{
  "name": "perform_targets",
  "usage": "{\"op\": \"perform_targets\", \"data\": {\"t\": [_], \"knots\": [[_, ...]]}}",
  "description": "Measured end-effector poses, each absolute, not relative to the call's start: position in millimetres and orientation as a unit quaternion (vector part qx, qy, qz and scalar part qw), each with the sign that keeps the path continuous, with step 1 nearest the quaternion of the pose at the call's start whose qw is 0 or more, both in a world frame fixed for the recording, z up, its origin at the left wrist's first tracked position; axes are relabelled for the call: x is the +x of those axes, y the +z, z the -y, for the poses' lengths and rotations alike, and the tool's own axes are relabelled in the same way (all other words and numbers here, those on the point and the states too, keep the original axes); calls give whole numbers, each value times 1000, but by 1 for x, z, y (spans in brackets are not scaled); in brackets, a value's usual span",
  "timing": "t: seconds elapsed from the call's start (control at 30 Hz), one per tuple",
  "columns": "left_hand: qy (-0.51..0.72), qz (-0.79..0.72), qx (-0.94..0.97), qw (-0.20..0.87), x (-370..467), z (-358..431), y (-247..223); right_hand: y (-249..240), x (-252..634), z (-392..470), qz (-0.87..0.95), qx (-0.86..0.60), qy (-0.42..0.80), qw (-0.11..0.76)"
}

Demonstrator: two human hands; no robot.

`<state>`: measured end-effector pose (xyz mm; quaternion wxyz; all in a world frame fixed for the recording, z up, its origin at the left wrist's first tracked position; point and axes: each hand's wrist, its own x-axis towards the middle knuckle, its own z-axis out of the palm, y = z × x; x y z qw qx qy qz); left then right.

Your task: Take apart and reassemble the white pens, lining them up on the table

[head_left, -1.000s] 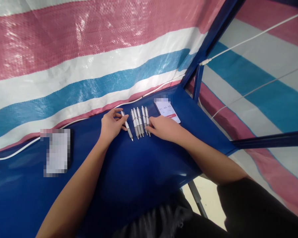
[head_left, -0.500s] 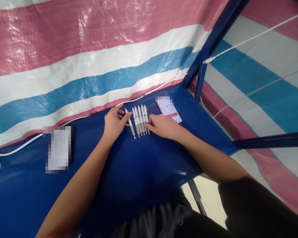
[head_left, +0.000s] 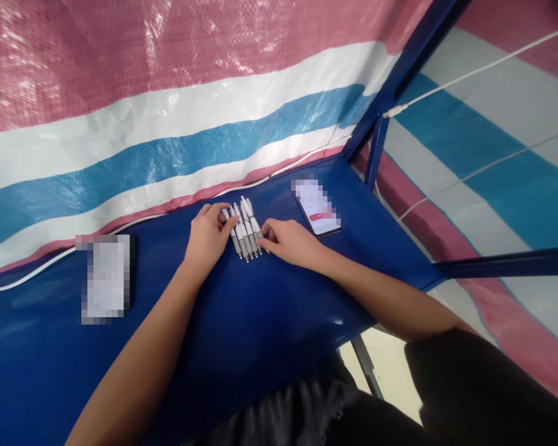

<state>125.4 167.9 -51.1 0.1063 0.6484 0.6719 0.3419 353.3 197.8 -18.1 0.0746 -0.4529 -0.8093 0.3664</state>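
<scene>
Several white-and-grey click pens [head_left: 244, 234] lie side by side on the blue table, their tips toward me. My left hand [head_left: 209, 232] is at the left side of the row, thumb and fingers closed on the upper part of the leftmost pens. On the right, my right hand [head_left: 288, 241] has its curled thumb and fingertips against the lower part of the outermost pen, which they partly hide. One or two pens at the right stick up a little farther than the others.
A phone [head_left: 318, 207] with a lit screen lies to the right of the pens. On the left rests a blurred pale rectangular object [head_left: 106, 279]. A white cable [head_left: 32, 279] runs along the table's back edge, below a striped tarp [head_left: 177, 155]. Blue frame posts [head_left: 376, 148] stand at the right.
The leftmost pen, apart from the others before, is now against the row. Both hands and the pens have shifted left, and the pens sit closer together.
</scene>
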Motion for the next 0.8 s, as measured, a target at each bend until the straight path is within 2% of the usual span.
{"op": "perform_targets", "data": {"t": [0.3, 0.57, 0.8], "knots": [[336, -656, 668, 100, 129, -165, -49, -15, 357, -206, 703, -467, 519, 134], [347, -662, 652, 129, 128, -164, -48, -31, 359, -219, 665, -452, 536, 255], [391, -660, 626, 141, 129, -166, -48, -40, 358, -226, 639, -408, 595, 264]]}}
